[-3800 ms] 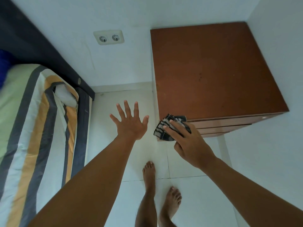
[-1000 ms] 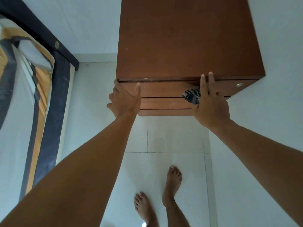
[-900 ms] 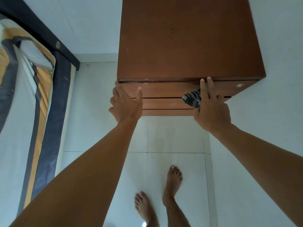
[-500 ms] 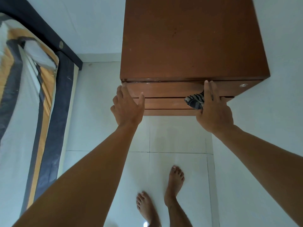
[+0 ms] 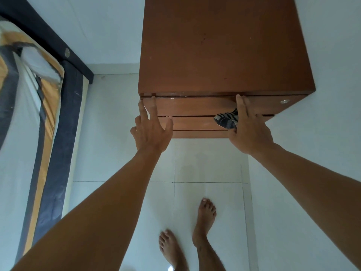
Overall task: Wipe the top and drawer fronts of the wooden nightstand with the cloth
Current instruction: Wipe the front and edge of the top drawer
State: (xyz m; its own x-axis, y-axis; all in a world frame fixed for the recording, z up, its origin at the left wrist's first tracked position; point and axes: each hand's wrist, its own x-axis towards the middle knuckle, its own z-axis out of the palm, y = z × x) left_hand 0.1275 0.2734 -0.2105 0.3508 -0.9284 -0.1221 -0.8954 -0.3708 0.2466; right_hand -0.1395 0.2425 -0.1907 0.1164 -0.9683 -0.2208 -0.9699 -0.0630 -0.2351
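Observation:
The brown wooden nightstand (image 5: 220,45) fills the upper middle of the head view, its drawer fronts (image 5: 195,106) facing me below the top edge. My right hand (image 5: 248,128) presses a dark checked cloth (image 5: 226,119) flat against the drawer fronts with straight fingers reaching the top edge. Most of the cloth is hidden under the palm. My left hand (image 5: 151,130) rests with spread straight fingers on the left end of the top drawer front.
A bed with a striped mattress (image 5: 29,133) and dark frame (image 5: 58,47) stands to the left. White walls close in behind and right of the nightstand. My bare feet (image 5: 187,237) stand on the white tiled floor (image 5: 207,167).
Both hands have slid slightly up the drawer fronts. My left fingers have spread and straightened. The cloth stays under my right hand near the right part of the drawers.

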